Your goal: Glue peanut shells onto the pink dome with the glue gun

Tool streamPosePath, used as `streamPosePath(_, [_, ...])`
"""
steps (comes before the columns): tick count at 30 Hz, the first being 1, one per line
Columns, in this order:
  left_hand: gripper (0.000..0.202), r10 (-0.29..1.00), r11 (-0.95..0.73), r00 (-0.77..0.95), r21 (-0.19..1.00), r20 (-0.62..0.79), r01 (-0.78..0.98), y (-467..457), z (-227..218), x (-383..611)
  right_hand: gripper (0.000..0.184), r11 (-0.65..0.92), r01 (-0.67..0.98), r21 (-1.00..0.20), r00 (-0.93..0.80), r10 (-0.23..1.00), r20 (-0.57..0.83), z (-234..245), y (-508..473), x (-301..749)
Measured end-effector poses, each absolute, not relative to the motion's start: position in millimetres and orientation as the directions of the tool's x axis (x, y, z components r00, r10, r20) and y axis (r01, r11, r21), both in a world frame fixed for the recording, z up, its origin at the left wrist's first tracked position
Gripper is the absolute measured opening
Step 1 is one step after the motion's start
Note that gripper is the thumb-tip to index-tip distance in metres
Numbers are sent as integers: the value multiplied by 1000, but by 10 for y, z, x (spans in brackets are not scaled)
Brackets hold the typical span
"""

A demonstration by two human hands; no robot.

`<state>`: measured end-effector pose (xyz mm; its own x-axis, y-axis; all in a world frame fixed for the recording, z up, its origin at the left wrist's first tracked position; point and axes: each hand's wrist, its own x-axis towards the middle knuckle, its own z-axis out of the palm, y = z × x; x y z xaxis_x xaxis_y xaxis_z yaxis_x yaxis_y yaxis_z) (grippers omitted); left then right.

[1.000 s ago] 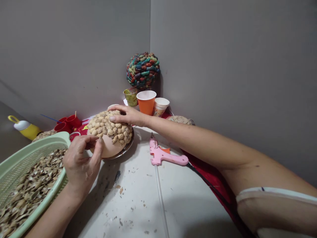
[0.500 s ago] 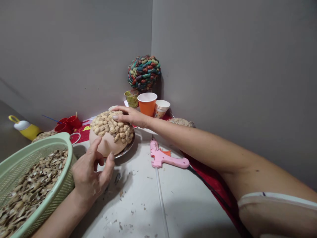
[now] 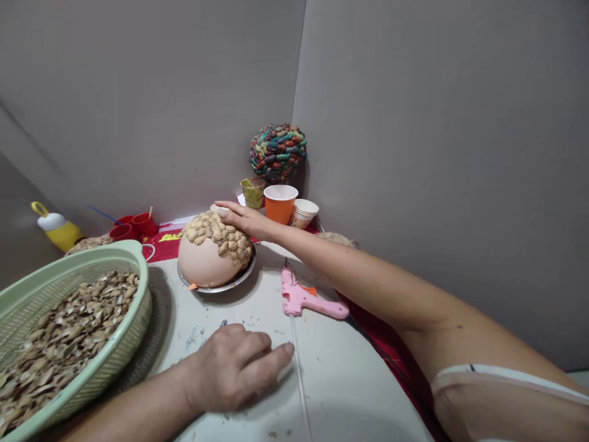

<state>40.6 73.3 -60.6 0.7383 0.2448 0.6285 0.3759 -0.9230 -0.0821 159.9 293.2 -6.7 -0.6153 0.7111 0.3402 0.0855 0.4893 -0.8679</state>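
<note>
A peach-coloured balloon [image 3: 202,265] partly covered with glued nut shells [image 3: 221,233] sits on a metal plate [image 3: 229,286]. My right hand [image 3: 242,218] lies flat on the shell-covered top, fingers stretched out. My left hand [image 3: 237,366] rests palm down on the white table, its fingertips close to the clear glue stick [image 3: 298,368] that runs from the back of the pink glue gun [image 3: 306,298]. It holds nothing that I can see.
A green basket [image 3: 99,359] full of shells stands at the left. Behind are red cups [image 3: 133,226], a yellow bottle [image 3: 57,228], an orange cup [image 3: 280,204], stacked paper cups [image 3: 304,212] and a multicoloured shell ball [image 3: 278,151]. Grey walls meet in the corner.
My left hand has dropped from the balloon's bare side down to the table, toward the glue stick. The right hand has stayed on top of the shells.
</note>
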Motion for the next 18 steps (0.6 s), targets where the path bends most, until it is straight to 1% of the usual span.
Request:
streamPosePath(3, [34, 243, -927, 711, -59, 660, 371, 740, -615, 353, 57, 450, 33, -892, -520, 770, 369, -6, 2889, 1636])
streamPosePath(6, [44, 247, -933, 700, -30, 670, 358, 758, -644, 328, 51, 464, 21, -886, -407, 813, 416, 76, 2792, 1751])
streamPosePath(10, [56, 250, -936, 679, -6, 690, 351, 799, -709, 308, 43, 481, 8, -877, -294, 839, 458, 127, 2510, 1973])
streamPosePath(13, [60, 267, -939, 667, 31, 696, 343, 813, -758, 293, 42, 479, -12, -878, -265, 845, 465, 103, 2184, 2108])
streamPosePath(14, [60, 288, -941, 654, 79, 700, 330, 813, -770, 293, 44, 480, -18, -877, -266, 843, 467, 85, 2065, 2139])
streamPosePath(15, [58, 345, -932, 613, 184, 711, 311, 813, -778, 296, 46, 480, -22, -877, -269, 842, 468, 62, 1946, 2165])
streamPosePath(16, [53, 435, -900, 542, 330, 719, 284, 813, -781, 303, 48, 481, -24, -876, -273, 840, 468, 34, 1831, 2185])
streamPosePath(18, [42, 644, -760, 350, 621, 681, 192, 817, -759, 325, 54, 477, -24, -879, -283, 840, 463, -35, 1623, 2216])
